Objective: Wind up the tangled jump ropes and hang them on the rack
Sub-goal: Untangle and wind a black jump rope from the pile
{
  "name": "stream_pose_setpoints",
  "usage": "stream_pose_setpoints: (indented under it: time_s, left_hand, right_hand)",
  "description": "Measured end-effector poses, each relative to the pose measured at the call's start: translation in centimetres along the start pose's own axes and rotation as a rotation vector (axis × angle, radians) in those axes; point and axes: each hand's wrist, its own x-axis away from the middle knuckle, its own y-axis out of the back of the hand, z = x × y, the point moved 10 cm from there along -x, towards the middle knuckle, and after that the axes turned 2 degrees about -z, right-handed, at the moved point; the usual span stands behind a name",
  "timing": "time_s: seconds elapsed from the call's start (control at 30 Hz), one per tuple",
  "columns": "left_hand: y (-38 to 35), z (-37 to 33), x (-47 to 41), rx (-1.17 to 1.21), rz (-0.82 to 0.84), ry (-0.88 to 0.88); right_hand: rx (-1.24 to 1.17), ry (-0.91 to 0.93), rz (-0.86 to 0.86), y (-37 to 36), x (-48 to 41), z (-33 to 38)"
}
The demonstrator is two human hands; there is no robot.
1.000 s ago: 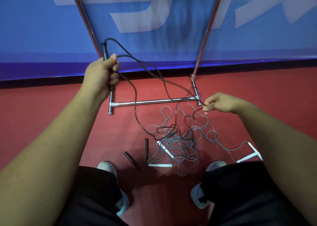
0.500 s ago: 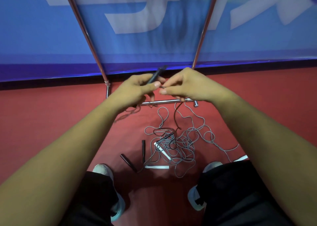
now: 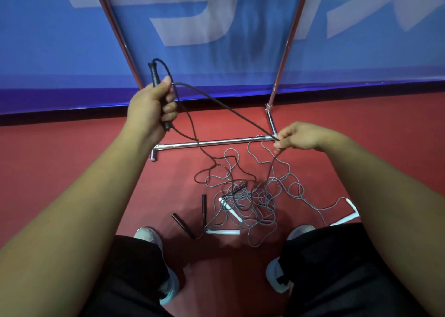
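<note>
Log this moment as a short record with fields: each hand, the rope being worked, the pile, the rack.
left hand: grips a black handle, held upright
right hand: pinches the black cord
black cord: runs from the handle across to the right hand, then drops into the pile
pile: grey and black ropes tangled on the red floor, in front of the rack
rack: chrome base bar on the floor; top out of view
</note>
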Motion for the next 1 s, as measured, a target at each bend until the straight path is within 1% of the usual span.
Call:
stream_pose_setpoints:
  time_s: [0.03,0.1,0.13,0.17,0.23,0.27,0.33,0.37,0.4,0.47,0.5,0.53,0.57,0.63,0.7,0.77,0.83,0.9,0.93,0.97,1.0]
  left_hand:
    - [1.0,-0.5,-0.2,-0.144,-0.057,-0.046]
    - [2.6,-1.5,-0.3,-0.538,-0.163,-0.129]
    - [2.8,-1.7,-0.3,-0.651,-0.182,-0.146]
    - [2.5,-1.5,-0.2,-0.675,-0.156,-0.145]
    - [0.4,-0.6,0.3,-0.604,-0.012,-0.129]
    - [-1.1,-0.1,0.8,-0.57,0.068,-0.126]
    - [-4.1,0.7,2.1,-0.546,0.205,-0.111]
    - [-5.4,1.2,2.7,-0.546,0.274,-0.097]
    - [-6.6,1.6,3.4,-0.554,0.35,-0.077]
    - [-8.0,2.6,4.3,-0.674,0.474,-0.061]
    - [-8.1,2.8,4.5,-0.742,0.497,-0.069]
    - [-7.9,2.6,4.2,-0.758,0.475,-0.082]
    - [-7.4,2.2,3.9,-0.705,0.423,-0.092]
    - [-6.1,0.8,2.9,-0.461,0.316,-0.096]
    - [-5.2,-0.2,2.3,-0.264,0.272,-0.09]
    - [-4.6,-0.2,2.3,-0.188,0.225,-0.074]
    - [-3.8,0.0,1.8,-0.083,0.165,-0.046]
    - [-2.7,-0.2,1.2,0.047,0.112,-0.022]
    - [-1.9,-0.4,0.6,0.032,0.076,-0.037]
    - [-0.9,-0.8,0.2,-0.076,0.025,-0.072]
    - [0.1,-1.2,0.0,-0.263,-0.034,-0.116]
  right_hand:
    - [-0.056,0.005,-0.002,0.0,0.1,-0.2]
    - [-0.169,0.072,-0.052,0.9,0.2,1.0]
    - [-0.203,0.123,-0.098,1.8,0.3,2.4]
    - [-0.227,0.176,-0.147,2.6,0.7,4.2]
    - [-0.192,0.269,-0.188,3.4,1.9,8.1]
    - [-0.131,0.302,-0.162,2.8,2.5,10.0]
    - [-0.011,0.338,-0.051,0.5,3.7,12.8]
    - [0.008,0.355,-0.013,-0.5,4.1,13.8]
    - [-0.001,0.378,-0.011,-1.0,4.3,14.6]
    - [-0.058,0.424,-0.09,-0.4,4.4,15.8]
    - [-0.083,0.431,-0.135,0.3,4.4,15.8]
    - [-0.089,0.432,-0.162,0.7,4.2,15.6]
    - [-0.065,0.433,-0.166,0.9,3.9,15.0]
    - [0.044,0.402,-0.112,0.4,2.9,13.0]
    - [0.098,0.309,-0.03,-0.1,1.2,9.5]
    - [0.039,0.205,0.033,-0.1,0.1,6.2]
    - [0.037,0.113,0.042,0.1,-0.5,3.2]
    - [0.105,0.014,0.031,-0.1,-0.6,0.4]
    - [0.096,-0.017,0.018,-0.2,-0.6,-0.6]
    - [0.039,-0.027,-0.01,0.0,-0.8,-1.3]
    - [-0.046,-0.009,-0.052,0.4,-0.8,-1.2]
